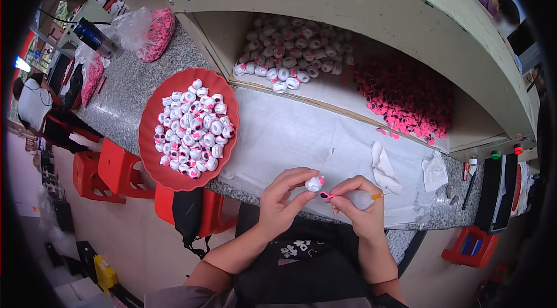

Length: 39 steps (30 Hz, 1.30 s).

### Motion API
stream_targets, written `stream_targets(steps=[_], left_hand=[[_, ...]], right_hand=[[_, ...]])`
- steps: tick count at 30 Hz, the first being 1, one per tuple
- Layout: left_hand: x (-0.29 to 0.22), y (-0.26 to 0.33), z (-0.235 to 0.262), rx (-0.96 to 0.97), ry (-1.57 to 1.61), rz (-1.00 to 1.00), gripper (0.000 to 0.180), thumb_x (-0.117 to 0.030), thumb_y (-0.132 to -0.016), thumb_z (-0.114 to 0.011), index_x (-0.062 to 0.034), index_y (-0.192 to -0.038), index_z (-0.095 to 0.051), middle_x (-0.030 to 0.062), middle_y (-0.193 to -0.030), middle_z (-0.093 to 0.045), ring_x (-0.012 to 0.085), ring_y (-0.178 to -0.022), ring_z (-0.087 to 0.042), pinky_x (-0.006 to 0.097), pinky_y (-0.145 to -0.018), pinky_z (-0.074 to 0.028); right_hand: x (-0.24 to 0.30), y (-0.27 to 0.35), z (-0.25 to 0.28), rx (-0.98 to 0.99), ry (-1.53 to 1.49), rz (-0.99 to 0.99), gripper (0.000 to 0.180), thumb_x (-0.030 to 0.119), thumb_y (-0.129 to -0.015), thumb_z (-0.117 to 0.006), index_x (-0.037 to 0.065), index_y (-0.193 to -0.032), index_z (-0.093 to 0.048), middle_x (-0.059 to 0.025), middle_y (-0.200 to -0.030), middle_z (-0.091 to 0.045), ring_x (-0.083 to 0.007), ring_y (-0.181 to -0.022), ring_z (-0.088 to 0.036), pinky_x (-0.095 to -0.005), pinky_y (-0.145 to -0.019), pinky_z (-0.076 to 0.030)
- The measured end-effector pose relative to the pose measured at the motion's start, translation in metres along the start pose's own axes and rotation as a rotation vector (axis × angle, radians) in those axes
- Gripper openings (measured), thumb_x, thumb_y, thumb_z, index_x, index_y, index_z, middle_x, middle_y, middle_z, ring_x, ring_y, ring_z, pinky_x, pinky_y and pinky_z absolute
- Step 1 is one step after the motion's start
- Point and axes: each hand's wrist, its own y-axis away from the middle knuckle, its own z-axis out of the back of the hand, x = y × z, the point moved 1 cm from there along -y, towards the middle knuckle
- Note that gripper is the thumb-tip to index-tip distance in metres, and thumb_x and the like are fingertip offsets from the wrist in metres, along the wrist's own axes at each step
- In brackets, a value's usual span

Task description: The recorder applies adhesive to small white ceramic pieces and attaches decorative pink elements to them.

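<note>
My left hand (pixel 285 199) pinches a small white rounded plastic piece (pixel 314 184) with a pink bit at its side. Just to its right, my right hand (pixel 361 206) grips a small flat pink piece with a black oval (pixel 326 196) between thumb and fingertips. The two pieces are close, with a narrow gap between them. Something translucent with an orange tip (pixel 377 196) sticks out by my right hand; its kind is unclear. A scalloped red bowl (pixel 152 160) to the left is heaped with similar white pieces (pixel 194 125), many showing pink and black parts.
A cubby (pixel 371 3) at the back holds piled white pieces (pixel 290 53) and pink pieces (pixel 406 99). White paper (pixel 278 134) covers the speckled counter, with crumpled tissues (pixel 384 169) on the right. Bags of pink pieces (pixel 155 35) lie far left. Red stools (pixel 119 169) stand below.
</note>
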Motion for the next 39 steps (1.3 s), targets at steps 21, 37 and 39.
stream_targets(steps=[21,37,39], left_hand=[[-0.001,0.002,-0.006,0.111,-0.01,-0.056,0.026,0.004,-0.072,-0.054,0.0018,-0.098,-0.051,0.0171,-0.101,-0.051,0.0216,-0.093,-0.05,0.03,-0.081,-0.039],[0.0,0.011,-0.004,0.167,0.346,0.202,0.024,0.005,-0.077,-0.048,0.004,-0.101,-0.049,0.0163,-0.106,-0.049,0.0201,-0.102,-0.046,0.03,-0.086,-0.037],[0.003,0.009,-0.005,0.155,0.369,0.248,0.024,0.005,-0.077,-0.048,0.0038,-0.1,-0.049,0.0164,-0.106,-0.049,0.0203,-0.102,-0.046,0.03,-0.086,-0.037]], right_hand=[[-0.011,0.01,-0.008,-0.126,0.067,0.049,0.01,-0.002,-0.069,-0.06,0.0,-0.076,-0.053,-0.004,-0.069,-0.055,-0.0067,-0.066,-0.05,-0.0178,-0.059,-0.039],[-0.02,0.011,-0.008,-0.064,-0.121,0.004,0.021,-0.005,-0.066,-0.062,-0.002,-0.085,-0.053,-0.0102,-0.086,-0.056,-0.0124,-0.073,-0.053,-0.0223,-0.061,-0.044],[-0.022,0.009,-0.005,-0.066,-0.119,0.024,0.022,-0.007,-0.065,-0.061,-0.003,-0.085,-0.051,-0.0131,-0.085,-0.055,-0.0147,-0.068,-0.055,-0.0228,-0.055,-0.046]])
